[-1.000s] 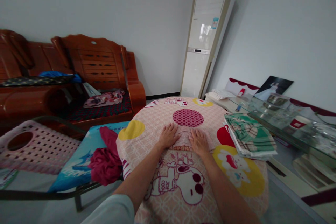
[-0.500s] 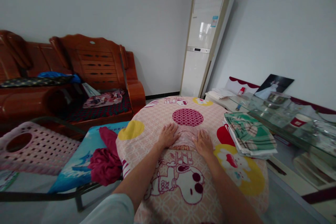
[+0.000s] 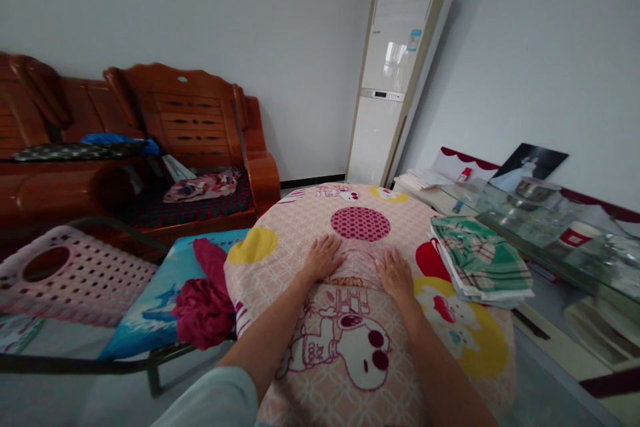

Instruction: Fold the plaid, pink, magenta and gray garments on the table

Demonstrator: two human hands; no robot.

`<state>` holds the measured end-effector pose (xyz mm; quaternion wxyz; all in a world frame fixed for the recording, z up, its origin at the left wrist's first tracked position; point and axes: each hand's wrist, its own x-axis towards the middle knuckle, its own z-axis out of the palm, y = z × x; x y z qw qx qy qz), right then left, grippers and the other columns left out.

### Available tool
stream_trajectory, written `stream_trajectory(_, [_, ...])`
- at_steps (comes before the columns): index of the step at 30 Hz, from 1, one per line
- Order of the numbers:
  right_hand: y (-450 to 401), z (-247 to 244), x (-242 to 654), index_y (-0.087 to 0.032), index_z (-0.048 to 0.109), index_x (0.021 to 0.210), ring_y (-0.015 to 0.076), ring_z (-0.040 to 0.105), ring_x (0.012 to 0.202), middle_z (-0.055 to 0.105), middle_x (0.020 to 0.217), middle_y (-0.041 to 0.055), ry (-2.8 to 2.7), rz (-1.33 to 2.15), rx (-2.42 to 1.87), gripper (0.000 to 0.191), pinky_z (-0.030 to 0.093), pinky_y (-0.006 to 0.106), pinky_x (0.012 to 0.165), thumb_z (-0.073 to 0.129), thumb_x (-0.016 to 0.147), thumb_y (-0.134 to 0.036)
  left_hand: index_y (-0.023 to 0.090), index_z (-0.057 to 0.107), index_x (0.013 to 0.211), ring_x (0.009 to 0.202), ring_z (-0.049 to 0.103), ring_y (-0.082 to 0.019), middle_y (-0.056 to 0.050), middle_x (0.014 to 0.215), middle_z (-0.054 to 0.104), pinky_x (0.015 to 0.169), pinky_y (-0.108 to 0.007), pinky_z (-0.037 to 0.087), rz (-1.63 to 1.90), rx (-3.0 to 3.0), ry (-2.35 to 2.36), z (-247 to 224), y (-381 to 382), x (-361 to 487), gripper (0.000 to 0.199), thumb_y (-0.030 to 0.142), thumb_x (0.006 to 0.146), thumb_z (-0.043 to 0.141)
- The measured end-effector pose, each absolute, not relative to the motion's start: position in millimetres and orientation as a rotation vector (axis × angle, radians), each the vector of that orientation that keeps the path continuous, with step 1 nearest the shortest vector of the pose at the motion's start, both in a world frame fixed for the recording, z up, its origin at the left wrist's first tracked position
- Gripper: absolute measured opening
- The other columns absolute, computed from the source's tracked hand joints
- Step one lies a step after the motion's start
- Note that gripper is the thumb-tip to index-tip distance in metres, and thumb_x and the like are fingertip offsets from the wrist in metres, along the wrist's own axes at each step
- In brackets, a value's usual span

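A small pale pink cloth [image 3: 361, 263] lies flat on the round table, which is draped with a pink patterned tablecloth [image 3: 295, 240]. My left hand [image 3: 323, 259] rests palm down on the cloth's left edge, fingers stretched out. On its right edge lies my right hand [image 3: 395, 272], also flat with the fingers extended. Neither hand grips anything. A printed cartoon dog with dark glasses shows on the tablecloth between my forearms. Right of my right hand sits a folded stack of fabric with a green plaid piece [image 3: 483, 250] on top.
Left of the table, a lounge chair [image 3: 75, 277] carries a blue cushion [image 3: 150, 307] and a crumpled maroon cloth [image 3: 205, 313]. Behind are a wooden sofa [image 3: 200, 127] and a standing air conditioner [image 3: 385, 120]. A glass-topped cabinet [image 3: 530, 240] with a paper cup [image 3: 575, 237] stands at the right.
The view has shifted slightly, so the surroundings sit a little further right. Both hands stay flat on the pink cloth, with hardly any visible movement.
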<state>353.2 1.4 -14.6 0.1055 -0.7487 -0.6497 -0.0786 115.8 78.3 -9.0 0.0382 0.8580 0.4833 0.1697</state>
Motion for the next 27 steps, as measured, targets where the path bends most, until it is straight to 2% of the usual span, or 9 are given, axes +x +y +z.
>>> stream_trajectory(2, [1.1, -14.6, 353.6, -0.009, 0.042, 0.144, 0.0315, 0.034, 0.138, 0.036, 0.152, 0.0187, -1.931, -0.243, -2.201, 0.060, 0.028, 0.045, 0.109, 0.029, 0.099, -0.046, 0.021, 0.045, 0.143, 0.142, 0.031, -0.029, -0.010, 0.151, 0.041, 0.116, -0.049, 0.025, 0.562, 2.596, 1.455, -8.8, 80.0, 111.6, 0.059, 0.054, 0.096, 0.035])
stream_trajectory(6, [2.3, -16.5, 356.9, -0.009, 0.044, 0.142, 0.0305, 0.033, 0.138, 0.038, 0.151, 0.0192, -1.941, -0.255, -2.198, 0.058, 0.029, 0.045, 0.108, 0.029, 0.099, -0.045, 0.017, 0.044, 0.144, 0.142, 0.032, -0.022, -0.011, 0.152, 0.039, 0.115, -0.041, 0.029, 0.702, 2.438, 1.615, -7.1, 82.0, 105.6, 0.052, 0.036, 0.101, 0.019])
stream_trajectory(11, [3.5, -20.4, 359.8, -0.011, 0.042, 0.143, 0.0300, 0.034, 0.138, 0.039, 0.150, 0.0187, -1.951, -0.251, -2.155, 0.057, 0.031, 0.046, 0.107, 0.029, 0.098, -0.045, 0.024, 0.046, 0.141, 0.138, 0.034, -0.035, -0.011, 0.152, 0.038, 0.111, -0.057, 0.027, 0.486, 2.541, 1.676, -5.5, 76.8, 114.1, 0.049, 0.042, 0.097, 0.036])
stream_trajectory(13, [3.3, -23.1, 361.3, -0.011, 0.043, 0.142, 0.0312, 0.034, 0.137, 0.039, 0.150, 0.0192, -1.946, -0.241, -2.141, 0.058, 0.031, 0.047, 0.107, 0.030, 0.097, -0.045, 0.024, 0.046, 0.142, 0.137, 0.036, -0.034, -0.011, 0.152, 0.038, 0.110, -0.056, 0.028, 0.497, 2.555, 1.665, -4.3, 73.8, 116.6, 0.049, 0.043, 0.097, 0.037])
stream_trajectory(15, [3.9, -26.7, 364.0, -0.012, 0.045, 0.142, 0.0318, 0.033, 0.138, 0.039, 0.150, 0.0188, -1.931, -0.214, -2.112, 0.057, 0.030, 0.048, 0.108, 0.031, 0.097, -0.045, 0.020, 0.046, 0.141, 0.136, 0.037, -0.031, -0.012, 0.151, 0.039, 0.112, -0.051, 0.028, 0.564, 2.487, 1.727, -3.0, 71.4, 116.1, 0.049, 0.039, 0.097, 0.035])
stream_trajectory(19, [11.1, -31.8, 374.0, -0.013, 0.047, 0.140, 0.0284, 0.037, 0.137, 0.045, 0.147, 0.0161, -1.835, -0.099, -2.025, 0.056, 0.030, 0.046, 0.110, 0.027, 0.096, -0.042, 0.009, 0.058, 0.125, 0.133, 0.042, -0.030, -0.018, 0.141, 0.050, 0.112, -0.048, 0.027, 0.714, 2.155, 2.095, -2.8, 69.6, 110.6, 0.045, 0.031, 0.098, 0.030])
stream_trajectory(23, [26.7, -25.0, 383.0, -0.008, 0.050, 0.137, 0.0264, 0.043, 0.133, 0.052, 0.139, 0.0180, -1.709, -0.050, -2.020, 0.055, 0.033, 0.042, 0.110, 0.023, 0.095, -0.031, 0.011, 0.062, 0.118, 0.132, 0.044, -0.031, -0.017, 0.137, 0.054, 0.112, -0.052, 0.027, 0.770, 2.124, 2.117, -6.0, 71.5, 107.8, 0.040, 0.032, 0.096, 0.037])
stream_trajectory(27, [43.8, -9.8, 382.3, -0.009, 0.049, 0.138, 0.0254, 0.043, 0.134, 0.047, 0.145, 0.0169, -1.749, -0.067, -2.075, 0.052, 0.032, 0.037, 0.110, 0.033, 0.090, -0.021, 0.013, 0.065, 0.112, 0.132, 0.044, -0.032, -0.018, 0.137, 0.054, 0.111, -0.054, 0.029, 0.811, 2.112, 2.099, -9.3, 74.2, 107.2, 0.038, 0.037, 0.092, 0.045])
